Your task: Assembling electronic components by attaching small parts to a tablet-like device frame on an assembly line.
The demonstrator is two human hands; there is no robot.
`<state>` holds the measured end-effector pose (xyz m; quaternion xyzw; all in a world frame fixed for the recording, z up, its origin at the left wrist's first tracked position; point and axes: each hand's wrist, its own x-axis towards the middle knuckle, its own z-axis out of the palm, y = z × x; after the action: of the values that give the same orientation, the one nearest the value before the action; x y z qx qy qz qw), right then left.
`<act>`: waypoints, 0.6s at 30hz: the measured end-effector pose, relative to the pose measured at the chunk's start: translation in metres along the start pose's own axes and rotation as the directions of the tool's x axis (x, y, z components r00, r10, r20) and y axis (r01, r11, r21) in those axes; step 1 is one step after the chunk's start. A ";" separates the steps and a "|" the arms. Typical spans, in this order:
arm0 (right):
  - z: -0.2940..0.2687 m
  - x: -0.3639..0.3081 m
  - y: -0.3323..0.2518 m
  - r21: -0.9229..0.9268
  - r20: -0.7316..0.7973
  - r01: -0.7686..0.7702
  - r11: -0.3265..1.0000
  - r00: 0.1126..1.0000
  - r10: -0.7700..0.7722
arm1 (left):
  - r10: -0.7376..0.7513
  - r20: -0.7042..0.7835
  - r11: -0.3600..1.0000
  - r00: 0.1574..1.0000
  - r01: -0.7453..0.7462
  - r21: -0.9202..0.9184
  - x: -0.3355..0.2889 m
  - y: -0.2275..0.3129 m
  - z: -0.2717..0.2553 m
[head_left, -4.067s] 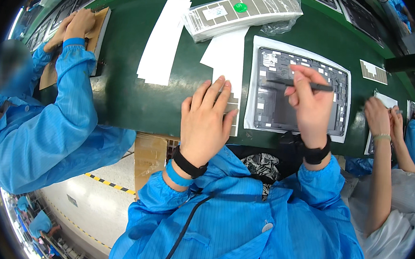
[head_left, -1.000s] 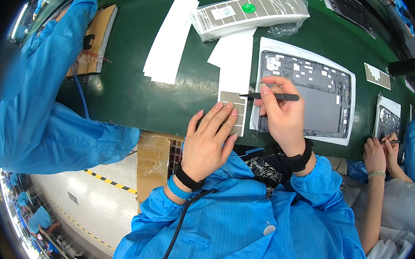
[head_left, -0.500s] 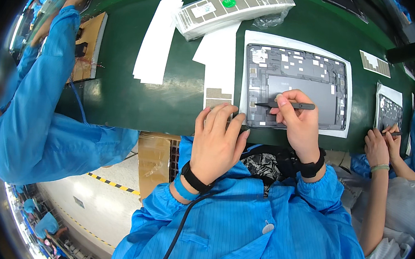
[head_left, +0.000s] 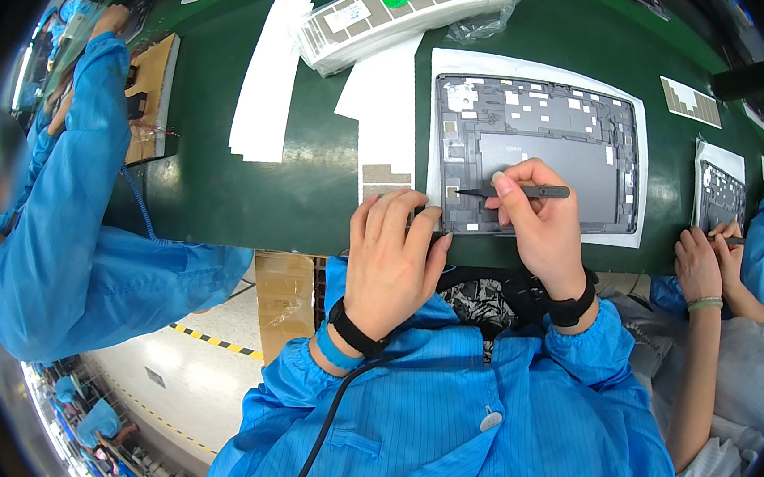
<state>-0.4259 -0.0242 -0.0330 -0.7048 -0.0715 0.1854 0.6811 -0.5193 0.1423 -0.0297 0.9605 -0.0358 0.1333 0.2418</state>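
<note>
My right hand [head_left: 536, 217] pinches a pair of black tweezers [head_left: 543, 191]. Their tip points left and meets the left side of a dark grey tablet housing [head_left: 541, 161], beside a small light square. Small white pieces are dotted over the housing's upper part, and it lies on a white sheet [head_left: 445, 60]. My left hand [head_left: 394, 253] rests with outstretched fingers at the table's near edge. Its fingertips cover the lower end of a white backing sheet [head_left: 388, 140] that carries grey-brown stickers [head_left: 387, 176]. A black wristband circles each wrist.
A plastic-wrapped stack of sticker sheets [head_left: 409, 12] lies at the back. Left of it are white paper strips [head_left: 270, 86]. A co-worker's blue sleeve [head_left: 95, 117] reaches over the table at left. Another person's hands [head_left: 707, 264] work at a second housing [head_left: 720, 193] on the right.
The table and everything on it appear shifted slightly left in the view. The tweezers keep their place against the housing's left side. My left hand stays down on the sheet's end.
</note>
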 end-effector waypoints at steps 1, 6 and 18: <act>-0.001 0.001 0.000 -0.010 0.010 0.004 1.000 1.000 -0.003 | -0.001 -0.002 1.000 1.000 0.001 -0.001 0.000 0.000 0.000; -0.002 0.002 -0.004 -0.023 0.031 -0.003 1.000 1.000 0.004 | -0.004 0.007 1.000 1.000 0.004 0.003 0.002 0.003 -0.001; 0.000 -0.008 -0.006 -0.043 -0.165 0.074 0.996 0.983 -0.081 | 0.031 0.099 0.925 0.995 -0.066 0.374 0.014 0.025 0.009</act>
<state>-0.4322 -0.0265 -0.0255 -0.7270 -0.0450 0.0977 0.6782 -0.5070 0.1158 -0.0215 0.9929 -0.0444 0.0997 0.0475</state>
